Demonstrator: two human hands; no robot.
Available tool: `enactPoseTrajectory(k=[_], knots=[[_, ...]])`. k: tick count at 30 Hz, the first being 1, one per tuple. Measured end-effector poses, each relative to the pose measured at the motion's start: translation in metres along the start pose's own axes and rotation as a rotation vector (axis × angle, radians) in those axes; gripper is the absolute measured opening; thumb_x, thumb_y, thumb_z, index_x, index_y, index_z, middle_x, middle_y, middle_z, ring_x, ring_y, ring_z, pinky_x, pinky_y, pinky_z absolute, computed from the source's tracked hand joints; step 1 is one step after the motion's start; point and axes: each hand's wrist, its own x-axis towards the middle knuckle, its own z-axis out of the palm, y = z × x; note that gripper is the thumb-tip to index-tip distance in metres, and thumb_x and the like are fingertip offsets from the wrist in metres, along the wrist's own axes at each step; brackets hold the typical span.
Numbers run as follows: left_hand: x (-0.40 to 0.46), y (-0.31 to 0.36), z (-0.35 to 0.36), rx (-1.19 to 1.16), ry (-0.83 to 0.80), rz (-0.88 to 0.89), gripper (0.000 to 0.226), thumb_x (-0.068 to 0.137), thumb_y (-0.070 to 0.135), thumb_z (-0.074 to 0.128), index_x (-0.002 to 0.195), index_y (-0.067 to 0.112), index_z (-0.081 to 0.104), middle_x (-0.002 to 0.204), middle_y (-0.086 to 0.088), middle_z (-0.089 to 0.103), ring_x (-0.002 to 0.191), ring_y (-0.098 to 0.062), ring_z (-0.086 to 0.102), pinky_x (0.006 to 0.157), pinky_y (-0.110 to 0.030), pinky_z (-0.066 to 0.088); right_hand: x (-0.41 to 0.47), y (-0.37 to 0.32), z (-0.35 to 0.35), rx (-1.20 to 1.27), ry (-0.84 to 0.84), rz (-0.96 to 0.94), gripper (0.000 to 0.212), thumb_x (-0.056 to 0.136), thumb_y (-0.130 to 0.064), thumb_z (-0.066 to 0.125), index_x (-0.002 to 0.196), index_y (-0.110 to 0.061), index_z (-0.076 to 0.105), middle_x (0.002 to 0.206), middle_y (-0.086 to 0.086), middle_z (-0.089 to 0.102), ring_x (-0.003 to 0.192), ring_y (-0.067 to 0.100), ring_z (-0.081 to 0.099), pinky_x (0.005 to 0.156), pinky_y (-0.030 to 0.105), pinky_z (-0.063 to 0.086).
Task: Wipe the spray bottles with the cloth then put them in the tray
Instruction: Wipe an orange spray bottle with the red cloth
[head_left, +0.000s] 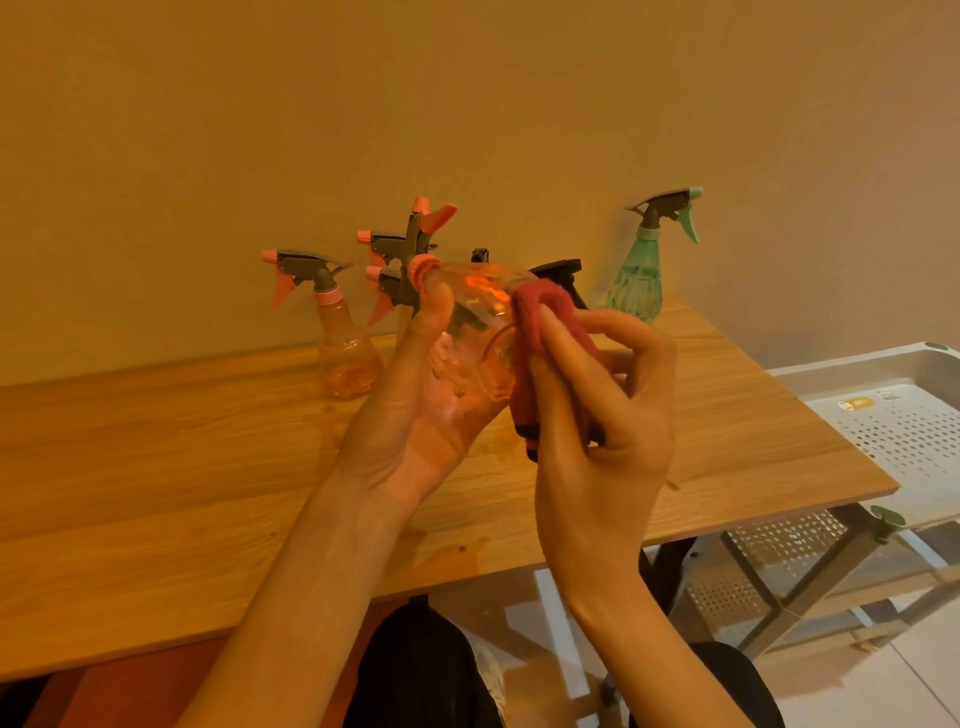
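Above the table, the left hand grips a pink spray bottle while right-hand fingers press the red cloth against it: wiping underway, with transfer to the white tray judged next.

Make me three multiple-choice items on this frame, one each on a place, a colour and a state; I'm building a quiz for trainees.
1. Where does the green spray bottle stand?
A. in the white tray
B. on the wooden table near the wall
C. on the floor

2. What colour is the cloth?
A. red
B. blue
C. white

3. What is the state of the orange spray bottle in the left hand?
A. standing upright on the table
B. lying in the tray
C. held tilted off the table

Key: 1 B, it stands at the wooden table's back edge; 2 A, the right hand presses a red cloth to the bottle; 3 C, the left hand cradles it tilted above the table.
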Motion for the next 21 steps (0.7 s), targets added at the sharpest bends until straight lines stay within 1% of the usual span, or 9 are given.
enactPoseTrajectory(k=[2,4,7,8,10,13,15,17,21], knots=[[0.0,-0.001,-0.001,-0.017,-0.004,-0.006,0.064,0.089,0.037,0.054,0.146,0.009,0.051,0.127,-0.015,0.07,0.117,-0.026,0.068,0.1,-0.038,0.055,-0.002,0.001,0.002,-0.053,-0.049,-0.073,0.028,0.094,0.002,0.065,0.122,0.0,0.068,0.12,0.009,0.054,0.099,0.026,0.06,0.077,0.033,0.054],[0.0,-0.002,-0.003,-0.012,-0.014,-0.01,0.058,0.086,0.038,0.055,0.135,0.009,0.06,0.122,-0.015,0.072,0.111,-0.026,0.071,0.089,-0.034,0.061,-0.005,0.003,0.003,-0.103,-0.1,-0.134,0.029,0.092,0.003,0.067,0.121,-0.001,0.069,0.12,0.014,0.055,0.102,0.034,0.06,0.078,0.04,0.054],[0.0,-0.003,-0.005,-0.027,-0.02,-0.021,0.05,0.078,0.039,0.06,0.115,0.01,0.076,0.116,-0.016,0.074,0.105,-0.027,0.073,0.079,-0.033,0.063,-0.013,0.008,0.0,-0.163,-0.145,-0.198,0.03,0.091,0.002,0.07,0.121,-0.003,0.07,0.124,0.008,0.054,0.109,0.034,0.059,0.082,0.041,0.055],[0.0,-0.003,-0.005,-0.024,-0.014,-0.022,0.052,0.075,0.04,0.062,0.116,0.01,0.075,0.114,-0.016,0.075,0.103,-0.027,0.074,0.076,-0.032,0.063,-0.015,0.009,-0.001,-0.168,-0.158,-0.208,0.03,0.092,0.001,0.07,0.121,-0.004,0.07,0.126,0.006,0.051,0.11,0.034,0.059,0.082,0.04,0.056],[0.0,-0.002,-0.005,-0.015,-0.012,-0.01,0.062,0.071,0.041,0.065,0.125,0.01,0.068,0.111,-0.014,0.075,0.098,-0.025,0.075,0.07,-0.029,0.062,-0.018,0.013,-0.005,-0.177,-0.187,-0.226,0.029,0.093,0.0,0.068,0.122,-0.005,0.069,0.126,0.004,0.049,0.109,0.034,0.059,0.08,0.04,0.056],[0.0,-0.002,-0.006,-0.009,-0.028,0.004,0.057,0.075,0.04,0.06,0.124,0.011,0.066,0.106,-0.012,0.076,0.092,-0.022,0.076,0.066,-0.027,0.061,-0.018,0.019,-0.011,-0.192,-0.22,-0.258,0.032,0.093,0.002,0.069,0.124,-0.007,0.066,0.127,0.005,0.049,0.107,0.036,0.06,0.077,0.04,0.056],[-0.001,-0.003,-0.006,-0.018,-0.028,-0.007,0.062,0.078,0.04,0.059,0.132,0.01,0.061,0.113,-0.014,0.075,0.098,-0.024,0.075,0.071,-0.029,0.062,-0.016,0.023,-0.016,-0.21,-0.22,-0.28,0.033,0.093,0.0,0.07,0.125,-0.008,0.064,0.126,0.006,0.05,0.107,0.036,0.061,0.078,0.04,0.056],[-0.001,-0.003,-0.008,-0.034,-0.04,-0.009,0.071,0.076,0.039,0.066,0.14,0.01,0.056,0.122,-0.016,0.072,0.106,-0.027,0.073,0.077,-0.032,0.062,-0.014,0.025,-0.019,-0.211,-0.205,-0.275,0.031,0.095,-0.003,0.068,0.125,-0.008,0.063,0.125,0.006,0.05,0.108,0.035,0.061,0.079,0.041,0.056],[-0.002,-0.002,-0.006,-0.008,-0.042,-0.009,0.072,0.079,0.039,0.062,0.145,0.012,0.051,0.12,-0.014,0.073,0.104,-0.024,0.073,0.077,-0.031,0.062,-0.007,0.024,-0.02,-0.176,-0.17,-0.223,0.031,0.094,0.001,0.066,0.125,-0.006,0.065,0.125,0.007,0.051,0.106,0.037,0.061,0.077,0.044,0.056]])
